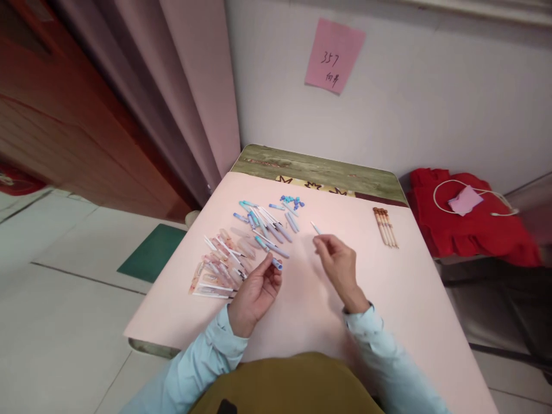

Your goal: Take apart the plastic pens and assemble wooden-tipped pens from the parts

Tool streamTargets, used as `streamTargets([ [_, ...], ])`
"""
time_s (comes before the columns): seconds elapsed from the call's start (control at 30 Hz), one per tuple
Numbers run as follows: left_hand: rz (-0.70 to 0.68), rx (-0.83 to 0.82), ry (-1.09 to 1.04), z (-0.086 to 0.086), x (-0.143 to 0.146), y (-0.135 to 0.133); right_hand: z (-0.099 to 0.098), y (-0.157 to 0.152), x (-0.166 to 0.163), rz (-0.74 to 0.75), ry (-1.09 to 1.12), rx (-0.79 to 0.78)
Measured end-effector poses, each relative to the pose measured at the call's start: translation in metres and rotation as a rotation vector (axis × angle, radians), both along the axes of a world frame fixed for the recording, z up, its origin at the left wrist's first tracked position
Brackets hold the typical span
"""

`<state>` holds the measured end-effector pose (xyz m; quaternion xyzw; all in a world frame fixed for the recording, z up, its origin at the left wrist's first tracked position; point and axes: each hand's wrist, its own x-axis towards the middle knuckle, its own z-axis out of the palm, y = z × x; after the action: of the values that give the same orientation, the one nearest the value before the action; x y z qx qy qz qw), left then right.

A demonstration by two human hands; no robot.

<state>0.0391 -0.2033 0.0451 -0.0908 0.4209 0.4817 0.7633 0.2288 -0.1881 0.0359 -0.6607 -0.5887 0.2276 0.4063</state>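
Note:
My left hand (257,289) is curled round a blue pen barrel (277,264), its open end pointing right. My right hand (337,262) is pinched on a thin white refill (316,228) that sticks up and away from the fingers. Between and beyond the hands, on the pink tabletop (414,299), lies a heap of blue pen barrels and white refills (267,224). A cluster of small blue caps (292,201) sits behind that heap. Several pinkish clear pen parts (219,261) lie left of my left hand.
A row of several brown-and-white pens (386,226) lies at the table's far right. A red cloth (468,221) with a white cable and pink note sits to the right. A pink paper note (334,54) hangs on the wall. Curtain at left.

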Motion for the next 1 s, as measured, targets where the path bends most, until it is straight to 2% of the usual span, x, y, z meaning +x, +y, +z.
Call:
streamTargets([
  [0.07,0.031,0.000,0.028,0.006,-0.004,0.004,-0.013,0.018,0.022,-0.170,-0.280,-0.046],
  [0.1,0.045,0.004,0.037,0.008,-0.006,0.006,-0.020,0.025,0.030,-0.195,-0.363,-0.085],
  [0.2,0.092,0.013,0.066,0.015,-0.011,0.013,-0.037,0.037,0.039,-0.183,-0.510,-0.149],
  [0.33,0.189,0.010,0.107,0.023,-0.013,0.021,-0.047,0.039,0.033,-0.181,-0.554,-0.113],
  [0.4,0.231,0.014,0.098,0.026,-0.014,0.024,-0.042,0.036,0.030,-0.182,-0.491,-0.110],
  [0.5,0.271,0.032,0.083,0.027,-0.015,0.029,-0.017,0.020,0.024,-0.141,-0.311,-0.063],
  [0.63,0.278,0.055,0.078,0.021,-0.015,0.035,0.030,-0.015,0.002,0.035,-0.181,0.119],
  [0.73,0.269,0.079,0.093,0.016,-0.013,0.036,0.052,-0.034,-0.015,0.170,-0.196,0.262],
  [0.87,0.263,0.145,0.148,0.014,-0.009,0.031,0.054,-0.039,-0.028,0.230,-0.263,0.356],
  [1.0,0.265,0.209,0.202,0.013,-0.007,0.025,0.048,-0.038,-0.032,0.231,-0.334,0.368],
])
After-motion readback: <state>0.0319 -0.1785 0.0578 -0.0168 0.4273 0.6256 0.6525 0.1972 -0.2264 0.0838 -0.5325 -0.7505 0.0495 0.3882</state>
